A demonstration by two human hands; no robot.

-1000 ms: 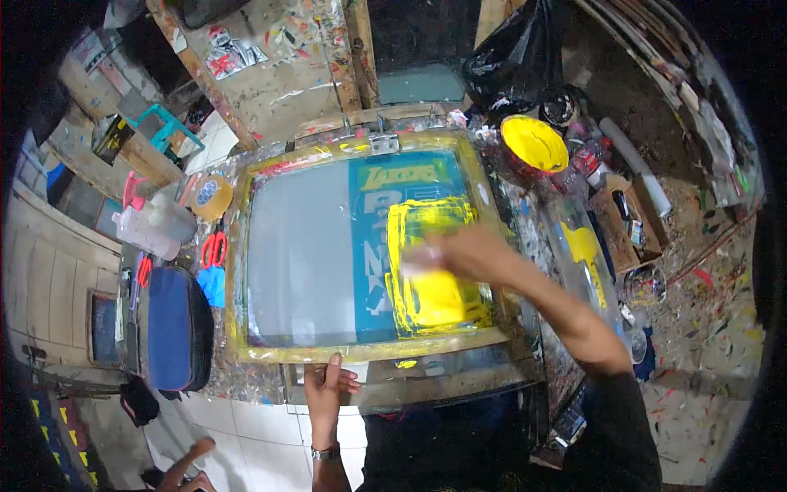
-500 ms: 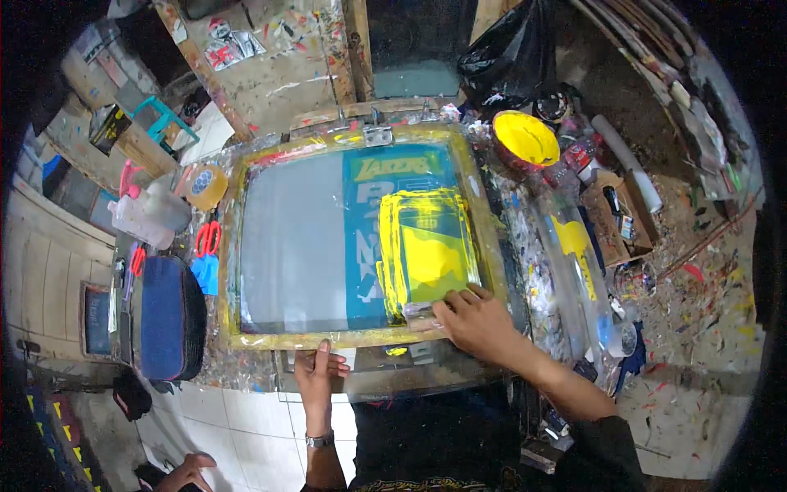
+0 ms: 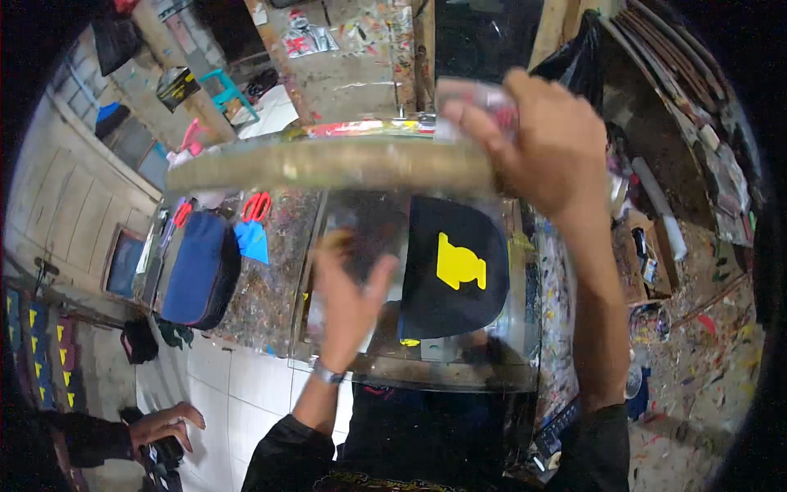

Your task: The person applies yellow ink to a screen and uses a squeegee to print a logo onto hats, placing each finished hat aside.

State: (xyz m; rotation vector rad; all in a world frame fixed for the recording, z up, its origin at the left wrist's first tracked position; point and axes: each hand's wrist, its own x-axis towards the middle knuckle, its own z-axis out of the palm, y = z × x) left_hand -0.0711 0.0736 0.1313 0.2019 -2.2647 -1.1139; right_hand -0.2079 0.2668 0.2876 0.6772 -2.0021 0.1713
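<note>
A screen-printing frame [image 3: 328,166] is tilted up, its near edge raised and blurred by motion. My right hand [image 3: 557,135] is at the right part of that edge, its fingers closed on a squeegee [image 3: 479,102], a small block partly hidden by the fingers. Below the frame, a dark rounded fabric piece [image 3: 426,307] with a solid yellow print [image 3: 461,264] lies on the printing board [image 3: 484,365]. Left of the fabric hovers my left hand [image 3: 348,299], smeared by motion, thumb apart from the fingers and nothing visible in it.
A dark blue pouch [image 3: 197,271], red-handled scissors [image 3: 256,207] and a blue scrap [image 3: 252,243] lie on the left. At right are a cardboard box [image 3: 652,258] and a grey tube [image 3: 658,205]. Another person's hand [image 3: 168,425] shows at lower left.
The frame has swung up from lying flat, uncovering the printed fabric. My right hand rose with the squeegee; my left hand left the frame's near edge and moved over the board.
</note>
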